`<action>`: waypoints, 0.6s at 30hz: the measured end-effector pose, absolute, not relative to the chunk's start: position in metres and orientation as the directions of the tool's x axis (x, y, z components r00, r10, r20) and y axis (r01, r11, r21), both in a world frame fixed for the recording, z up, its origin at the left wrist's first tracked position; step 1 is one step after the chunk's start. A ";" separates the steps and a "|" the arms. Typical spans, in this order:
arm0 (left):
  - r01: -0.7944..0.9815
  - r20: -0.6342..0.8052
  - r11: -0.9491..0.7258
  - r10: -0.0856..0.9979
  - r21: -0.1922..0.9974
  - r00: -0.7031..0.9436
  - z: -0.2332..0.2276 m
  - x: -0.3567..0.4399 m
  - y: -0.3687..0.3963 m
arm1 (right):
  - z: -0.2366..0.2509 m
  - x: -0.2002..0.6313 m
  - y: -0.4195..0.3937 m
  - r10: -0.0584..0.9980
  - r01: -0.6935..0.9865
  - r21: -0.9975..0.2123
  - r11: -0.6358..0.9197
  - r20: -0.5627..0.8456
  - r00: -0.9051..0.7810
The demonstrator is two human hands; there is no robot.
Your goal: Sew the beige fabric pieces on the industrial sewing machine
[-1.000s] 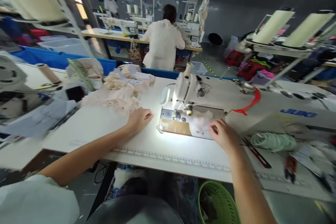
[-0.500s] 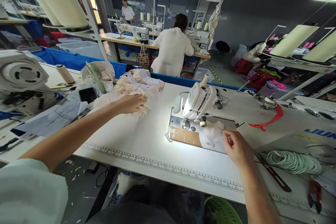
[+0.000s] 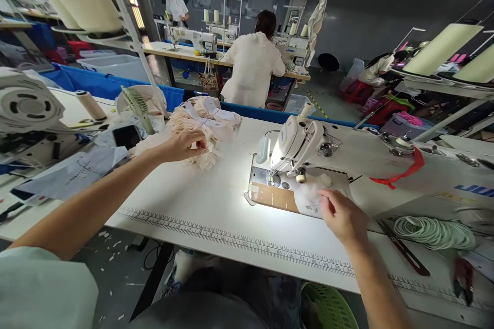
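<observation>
1. Left hand (image 3: pixel 184 145): reached out to the left across the white table (image 3: pixel 200 200), fingers curled and closed on the near edge of a pile of pale peach fabric pieces (image 3: pixel 196 126).
2. Pile of pale peach fabric pieces: lay at the back left of the table, beside a small green fan (image 3: pixel 136 105) and a dark phone (image 3: pixel 126 136) (white strips lay across the top of the pile).
3. Right hand (image 3: pixel 343 216): rested palm down, fingers loosely together, fingertips on a small white fabric piece (image 3: pixel 309 198); whether it pinched the piece could not be told.
4. Small white fabric piece: lay on the lit bed of the sewing machine (image 3: pixel 299 141), just right of the needle plate and below the machine head.
5. Coil of pale green cord (image 3: pixel 434 232): lay on the table to the right of the right hand, with a dark red-edged tool (image 3: pixel 403 254) between them.
6. Ruler scale (image 3: pixel 239 240): printed along the near edge of the table.
7. Person in a white top (image 3: pixel 252 69): seated with back turned at another machine beyond.
</observation>
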State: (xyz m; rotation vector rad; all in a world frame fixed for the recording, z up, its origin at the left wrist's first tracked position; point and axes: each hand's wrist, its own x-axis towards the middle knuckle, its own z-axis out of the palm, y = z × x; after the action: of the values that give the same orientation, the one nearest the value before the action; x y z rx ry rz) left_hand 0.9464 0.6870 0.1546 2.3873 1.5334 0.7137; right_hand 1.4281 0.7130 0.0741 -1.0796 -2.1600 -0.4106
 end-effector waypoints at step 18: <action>0.545 0.043 -0.287 0.908 0.788 0.416 0.137 1.044 0.698 | 0.094 1.311 0.681 0.523 0.559 0.087 0.825 0.259 -0.812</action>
State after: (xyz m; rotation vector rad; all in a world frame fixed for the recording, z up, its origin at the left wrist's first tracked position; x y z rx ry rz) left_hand 1.0436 0.6980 0.1367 1.9631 1.2313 0.6533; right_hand 1.3111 0.6811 0.0944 -0.8369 -2.7835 -0.2342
